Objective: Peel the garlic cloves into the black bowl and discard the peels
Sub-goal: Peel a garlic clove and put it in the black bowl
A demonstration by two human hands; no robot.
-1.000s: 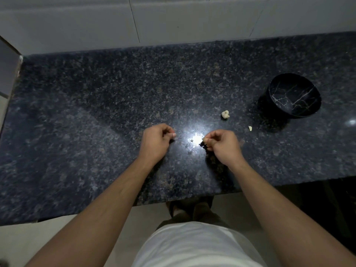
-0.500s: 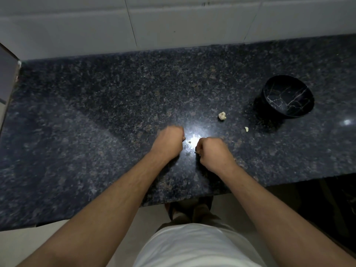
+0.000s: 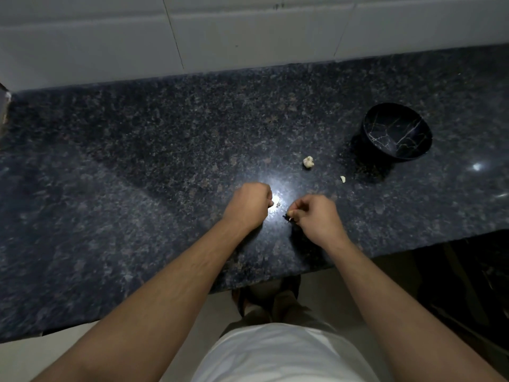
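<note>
Looks like we're mid-peel here. Both hands sit on the near side of the black bowl, low over the dark bench. The right hand is curled, pinching something small and pale, likely a clove. The left hand is balled up; can't tell what's in it. Next move probably means stripping the skin. A whitish, lumpy garlic piece lies just beside the bowl, and a tiny scrap is nearer still.
</note>
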